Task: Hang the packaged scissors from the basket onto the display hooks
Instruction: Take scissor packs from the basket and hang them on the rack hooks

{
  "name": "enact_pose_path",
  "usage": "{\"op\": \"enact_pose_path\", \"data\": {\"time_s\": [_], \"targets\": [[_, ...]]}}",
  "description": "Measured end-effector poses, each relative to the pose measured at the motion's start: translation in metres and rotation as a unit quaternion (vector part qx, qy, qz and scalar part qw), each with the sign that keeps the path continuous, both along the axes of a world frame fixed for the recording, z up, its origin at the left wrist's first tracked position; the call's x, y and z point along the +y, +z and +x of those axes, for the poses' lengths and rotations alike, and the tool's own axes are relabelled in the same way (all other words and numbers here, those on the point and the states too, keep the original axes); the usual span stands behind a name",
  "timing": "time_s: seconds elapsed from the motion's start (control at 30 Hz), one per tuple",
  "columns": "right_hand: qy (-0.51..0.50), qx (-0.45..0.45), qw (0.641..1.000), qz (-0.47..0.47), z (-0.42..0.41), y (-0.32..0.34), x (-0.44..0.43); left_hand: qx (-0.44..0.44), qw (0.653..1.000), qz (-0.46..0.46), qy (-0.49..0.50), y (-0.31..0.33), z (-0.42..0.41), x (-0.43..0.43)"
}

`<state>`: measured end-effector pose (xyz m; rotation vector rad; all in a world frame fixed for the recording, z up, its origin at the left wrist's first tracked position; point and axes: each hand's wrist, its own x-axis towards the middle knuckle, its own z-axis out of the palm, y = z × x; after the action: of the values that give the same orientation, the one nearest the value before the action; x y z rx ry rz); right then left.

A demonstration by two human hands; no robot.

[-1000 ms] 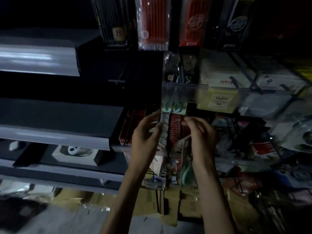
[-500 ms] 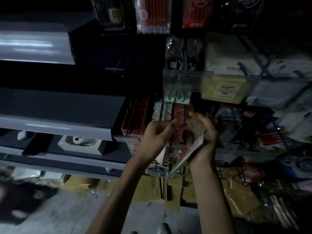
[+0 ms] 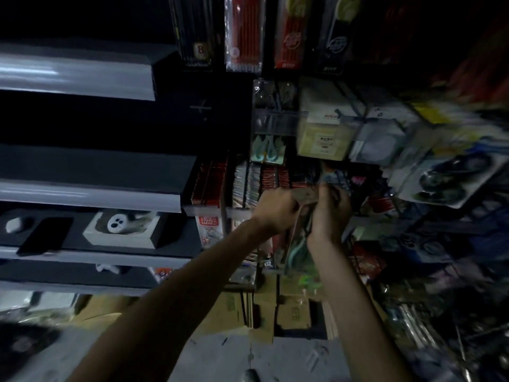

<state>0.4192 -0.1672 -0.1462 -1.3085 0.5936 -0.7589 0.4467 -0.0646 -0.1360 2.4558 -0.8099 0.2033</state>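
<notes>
My right hand (image 3: 329, 213) grips a stack of packaged scissors (image 3: 298, 238) with teal handles, held edge-on and hanging down below the fist. My left hand (image 3: 275, 206) pinches the top edge of the same stack, right beside the right hand. One packaged pair of teal scissors (image 3: 268, 150) hangs from a display hook above my hands, under a clear rail (image 3: 275, 122). The basket is not in view. The scene is dark and partly blurred.
Packs of pencils (image 3: 242, 37) hang at the top. Red and white packets (image 3: 248, 186) fill the row behind my hands. Grey shelves (image 3: 91, 194) with a white gadget in a box (image 3: 118, 224) stand on the left. Cardboard boxes (image 3: 292, 307) sit on the floor below.
Both hands have moved lower and to the right with the stack of scissors packs. The stack now hangs more upright. The view has tilted and shifted.
</notes>
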Motion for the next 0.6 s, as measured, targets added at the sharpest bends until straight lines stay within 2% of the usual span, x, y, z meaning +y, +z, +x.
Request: {"op": "enact_pose_path", "data": {"time_s": [0.07,0.13,0.2,0.23,0.33,0.4,0.43,0.6], "targets": [[-0.018,0.014,0.998,-0.065,-0.004,0.005,-0.001,-0.018,1.0,0.009,0.011,0.011,-0.004,0.007],[-0.031,0.002,0.997,-0.076,-0.007,0.012,-0.002,-0.013,0.998,-0.01,0.053,0.014,-0.006,0.012],[-0.04,0.001,0.997,-0.061,-0.011,0.023,-0.002,0.037,0.992,-0.094,0.072,0.015,-0.014,0.016],[-0.048,0.002,0.997,-0.054,-0.012,0.03,-0.002,0.081,0.981,-0.165,0.058,0.019,-0.021,0.019],[-0.068,0.009,0.996,-0.055,-0.015,0.051,-0.002,0.25,0.893,-0.375,0.01,0.035,-0.048,0.029],[-0.081,-0.006,0.995,-0.065,-0.016,0.063,0.0,0.327,0.843,-0.427,-0.002,0.046,-0.064,0.036],[-0.081,-0.018,0.994,-0.068,-0.018,0.068,0.003,0.337,0.835,-0.434,-0.011,0.05,-0.07,0.037],[-0.025,-0.065,0.992,-0.105,-0.036,0.074,0.023,0.233,0.87,-0.434,-0.025,0.063,-0.082,0.043]]}}
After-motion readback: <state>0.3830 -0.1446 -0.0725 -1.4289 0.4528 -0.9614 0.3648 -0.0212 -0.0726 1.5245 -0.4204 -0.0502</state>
